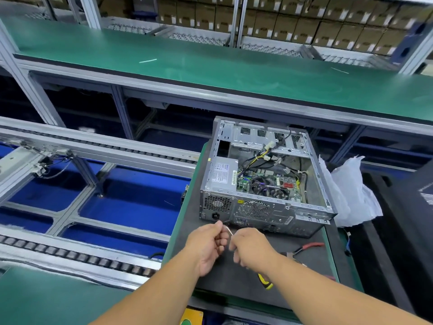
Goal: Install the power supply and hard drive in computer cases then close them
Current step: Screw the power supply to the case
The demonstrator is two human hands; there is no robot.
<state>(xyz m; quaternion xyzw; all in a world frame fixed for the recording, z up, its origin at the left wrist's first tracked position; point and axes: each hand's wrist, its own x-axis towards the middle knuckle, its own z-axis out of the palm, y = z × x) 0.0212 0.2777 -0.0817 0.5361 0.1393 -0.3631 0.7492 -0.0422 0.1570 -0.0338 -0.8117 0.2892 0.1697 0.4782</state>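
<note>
An open grey computer case lies on its side on a dark mat, its back panel facing me. Inside it sit a silver power supply at the left, a motherboard with a fan and loose cables. Both hands hover just in front of the back panel. My left hand pinches one end of a thin white strip, like a cable tie. My right hand has curled fingers on the strip's other end.
Red-handled pliers and a yellow-black tool handle lie on the mat at the right. Crumpled white plastic sits beside the case. A roller conveyor runs at the left, a green shelf above.
</note>
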